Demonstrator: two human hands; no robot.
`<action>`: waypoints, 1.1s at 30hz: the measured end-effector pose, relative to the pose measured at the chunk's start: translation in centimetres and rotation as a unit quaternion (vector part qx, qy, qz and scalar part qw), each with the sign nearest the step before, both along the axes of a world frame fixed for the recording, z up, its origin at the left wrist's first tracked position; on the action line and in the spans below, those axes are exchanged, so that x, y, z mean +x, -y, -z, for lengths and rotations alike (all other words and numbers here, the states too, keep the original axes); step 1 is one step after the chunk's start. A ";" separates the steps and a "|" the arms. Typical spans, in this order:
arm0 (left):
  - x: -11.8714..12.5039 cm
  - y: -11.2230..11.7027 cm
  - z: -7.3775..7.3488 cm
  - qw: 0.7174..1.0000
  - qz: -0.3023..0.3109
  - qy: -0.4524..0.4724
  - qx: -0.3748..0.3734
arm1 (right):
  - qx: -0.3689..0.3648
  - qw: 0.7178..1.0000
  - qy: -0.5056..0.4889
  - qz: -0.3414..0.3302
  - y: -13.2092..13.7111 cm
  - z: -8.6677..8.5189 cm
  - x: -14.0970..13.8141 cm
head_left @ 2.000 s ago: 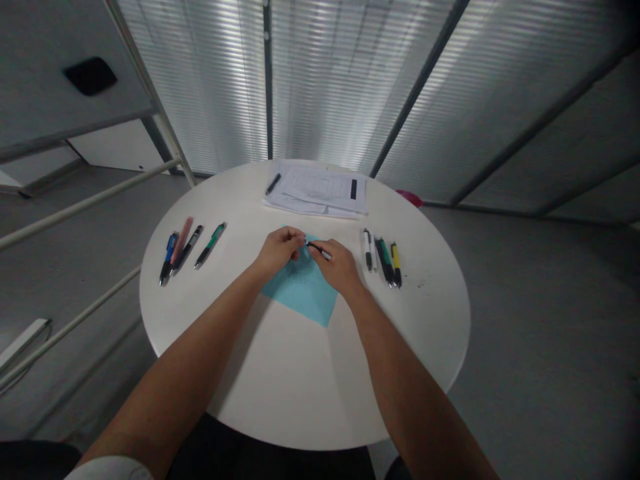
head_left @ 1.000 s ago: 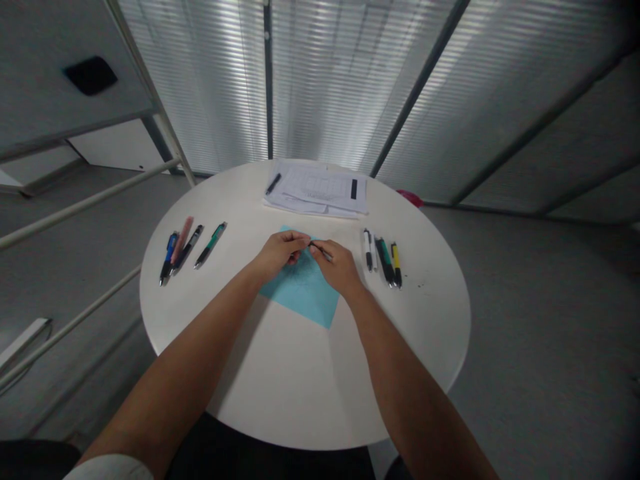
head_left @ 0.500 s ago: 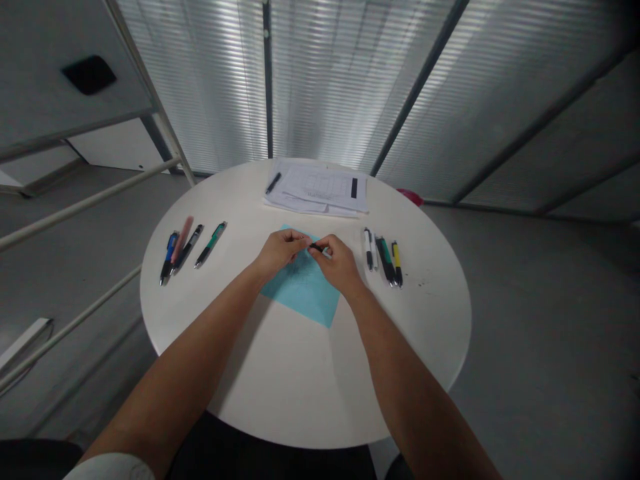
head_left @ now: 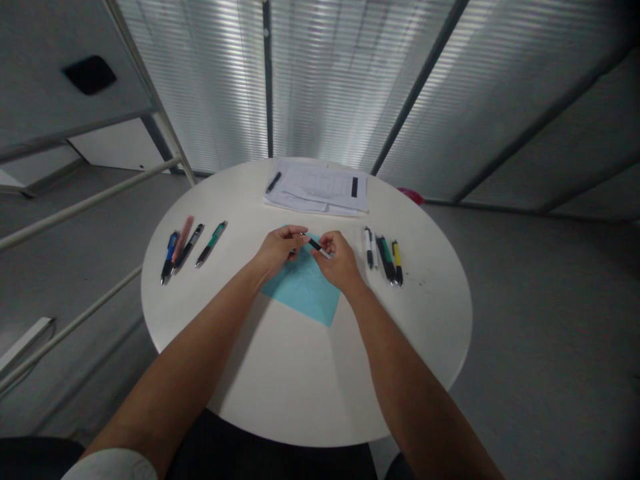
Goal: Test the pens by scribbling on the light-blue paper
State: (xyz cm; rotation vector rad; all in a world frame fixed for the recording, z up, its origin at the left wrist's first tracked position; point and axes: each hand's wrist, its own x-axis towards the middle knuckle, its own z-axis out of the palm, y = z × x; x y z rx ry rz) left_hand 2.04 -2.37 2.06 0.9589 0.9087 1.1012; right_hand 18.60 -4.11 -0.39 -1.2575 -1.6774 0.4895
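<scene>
The left hand (head_left: 280, 249) pinches one end of a black-and-white pen (head_left: 315, 244), held slantwise over a light-blue sheet of paper (head_left: 306, 293) on the round white counter (head_left: 295, 380). The right hand (head_left: 341, 261) curls narrowly about the pen's white end; whether its fingers grip is hard to tell. A yellow-and-black pen (head_left: 397, 262) lies to its right, and printed papers (head_left: 320, 189) lie near the far edge.
</scene>
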 end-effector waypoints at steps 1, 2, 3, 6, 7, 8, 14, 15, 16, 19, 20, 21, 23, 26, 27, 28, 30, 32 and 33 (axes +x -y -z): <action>0.0 0.0 0.0 1.000 -0.004 0.001 -0.003 | 0.004 1.000 0.004 0.004 0.0 0.0 0.0; 0.0 -0.1 0.1 1.000 -0.005 -0.001 -0.006 | 0.005 1.000 0.006 0.008 -0.1 0.0 0.0; 0.0 -0.1 0.1 1.000 -0.004 -0.003 -0.008 | 0.003 1.000 0.005 0.012 -0.1 0.0 0.0; -0.1 -0.2 0.3 1.000 0.002 -0.006 -0.015 | -0.022 0.999 -0.026 0.020 -0.1 0.1 -0.1; -0.1 -0.2 0.3 1.000 0.004 -0.005 -0.018 | -0.036 0.998 -0.044 0.018 -0.1 0.2 -0.1; -0.2 -0.2 0.3 1.000 0.005 -0.004 -0.021 | -0.049 0.997 -0.063 0.013 -0.1 0.2 -0.1; -0.4 -0.3 0.3 0.999 0.009 0.020 -0.024 | -0.077 0.992 -0.096 -0.030 -0.1 0.4 -0.1; -0.4 -0.4 0.4 0.999 0.010 0.023 -0.023 | -0.078 0.992 -0.088 -0.035 0.0 0.3 -0.1; -0.4 -0.4 0.4 0.999 0.012 0.024 -0.022 | -0.076 0.993 -0.078 -0.039 0.0 0.2 0.0; -0.4 -0.4 0.5 0.999 0.020 0.025 -0.017 | -0.054 0.997 -0.045 -0.034 0.1 0.1 0.1; -0.4 -0.4 0.6 0.999 0.023 0.026 -0.014 | -0.046 0.998 -0.038 -0.026 0.0 0.1 0.2; -0.4 -0.4 0.7 0.999 0.024 0.026 -0.013 | -0.038 0.999 -0.033 -0.017 0.0 0.2 0.2; -0.4 -0.5 0.8 0.999 0.025 0.031 -0.013 | -0.027 0.999 -0.021 -0.002 -0.1 0.4 0.2; -0.4 -0.5 1.0 0.999 0.025 0.043 -0.017 | -0.016 1.000 0.005 0.007 -0.3 0.6 0.3; -0.4 -0.5 1.0 0.998 0.026 0.046 -0.018 | -0.017 1.000 0.008 0.008 -0.4 0.7 0.3; -0.4 -0.5 0.9 0.998 0.024 0.049 -0.018 | -0.019 1.000 0.007 0.006 -0.4 0.7 0.4; -0.4 -0.4 0.8 0.998 0.015 0.051 -0.021 | -0.018 1.000 0.005 -0.001 -0.3 0.6 0.4; -0.3 -0.3 0.6 0.998 0.003 0.053 -0.022 | -0.005 1.000 0.012 -0.013 -0.3 0.4 0.5; -0.3 -0.3 0.5 0.998 -0.002 0.054 -0.021 | 0.001 1.000 0.018 -0.020 -0.2 0.3 0.5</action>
